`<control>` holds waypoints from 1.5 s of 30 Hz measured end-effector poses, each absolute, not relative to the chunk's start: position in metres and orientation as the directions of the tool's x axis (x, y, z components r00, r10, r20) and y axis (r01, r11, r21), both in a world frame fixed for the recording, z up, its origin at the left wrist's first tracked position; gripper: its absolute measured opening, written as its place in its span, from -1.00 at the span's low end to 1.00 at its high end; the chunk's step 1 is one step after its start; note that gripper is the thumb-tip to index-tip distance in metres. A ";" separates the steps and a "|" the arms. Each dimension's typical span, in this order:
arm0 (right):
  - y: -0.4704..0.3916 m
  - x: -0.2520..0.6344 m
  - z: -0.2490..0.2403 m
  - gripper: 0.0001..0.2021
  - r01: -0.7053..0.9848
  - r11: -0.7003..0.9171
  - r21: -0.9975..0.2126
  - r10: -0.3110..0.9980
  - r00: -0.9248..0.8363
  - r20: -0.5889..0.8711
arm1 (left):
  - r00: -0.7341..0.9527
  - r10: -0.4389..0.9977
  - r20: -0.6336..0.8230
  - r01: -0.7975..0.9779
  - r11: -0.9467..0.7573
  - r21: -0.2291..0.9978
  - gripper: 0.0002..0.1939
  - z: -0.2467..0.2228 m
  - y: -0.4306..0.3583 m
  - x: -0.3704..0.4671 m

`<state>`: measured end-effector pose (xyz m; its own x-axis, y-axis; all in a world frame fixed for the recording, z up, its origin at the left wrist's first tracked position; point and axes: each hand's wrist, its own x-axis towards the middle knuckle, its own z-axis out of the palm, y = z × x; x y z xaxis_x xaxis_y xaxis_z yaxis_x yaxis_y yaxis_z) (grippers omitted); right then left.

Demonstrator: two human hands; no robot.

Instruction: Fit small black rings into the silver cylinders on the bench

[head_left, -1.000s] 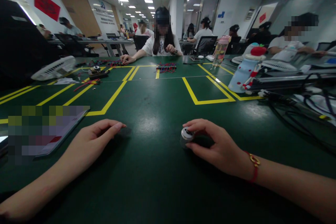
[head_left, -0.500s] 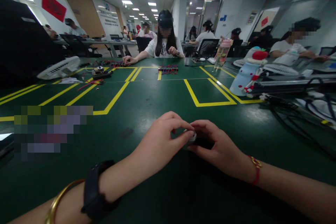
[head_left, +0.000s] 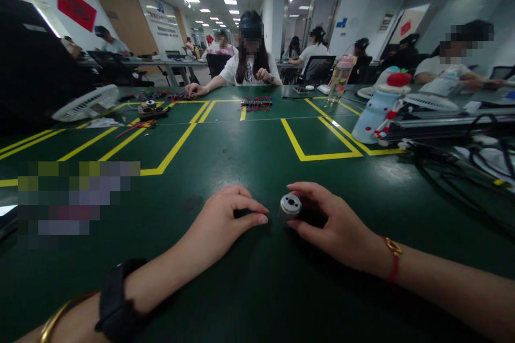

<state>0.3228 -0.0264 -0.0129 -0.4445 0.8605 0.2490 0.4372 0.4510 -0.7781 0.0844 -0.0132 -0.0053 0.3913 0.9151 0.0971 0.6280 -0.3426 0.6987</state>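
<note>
A small silver metal cylinder [head_left: 290, 209] stands upright on the green table, its flat top showing a dark centre hole and smaller holes beside it. My right hand [head_left: 328, 220] grips it from the right, with the thumb on the near side and the fingers at the far side. To the left of the cylinder, and apart from it, is my left hand [head_left: 233, 214]. Its thumb and forefinger are pinched almost together. Whether anything small is between those fingertips I cannot make out.
Across the table [head_left: 225, 155], marked with yellow tape, a person [head_left: 251, 64] sits near a wired strip [head_left: 256, 103]. A blue bottle [head_left: 372, 118], a clear bottle [head_left: 341, 80] and black cables [head_left: 446, 177] lie rightward. A white fan [head_left: 86, 103] is far left.
My left hand has come off the top of the cylinder and moved left, uncovering its face. My right hand has stayed around the cylinder.
</note>
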 end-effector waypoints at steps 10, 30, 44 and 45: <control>-0.026 0.324 -0.012 -0.50 0.455 0.463 -0.761 0.856 -0.452 0.251 | 0.457 0.881 0.125 0.684 -0.438 0.583 -0.82 -0.008 -0.013 0.092; 0.073 0.477 0.005 -0.58 0.896 0.008 -0.444 0.921 0.166 0.352 | -0.203 0.979 -0.031 0.534 0.137 0.834 -0.56 0.003 -0.018 -0.023; -0.022 0.314 0.003 -0.53 0.618 0.740 -0.266 0.670 -0.712 0.212 | -0.177 0.984 -0.025 0.682 0.141 0.718 -0.53 0.009 -0.021 -0.012; -0.025 0.309 0.001 -0.61 0.601 0.753 -0.268 0.654 -0.729 0.202 | -0.176 0.984 -0.027 0.679 0.141 0.720 -0.54 0.010 -0.021 -0.011</control>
<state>0.3093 -0.0250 0.0009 -0.7288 0.6543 0.2018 0.6015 0.7526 -0.2679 -0.0109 -0.0215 0.0100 -0.1760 0.9840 -0.0266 0.6795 0.1410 0.7200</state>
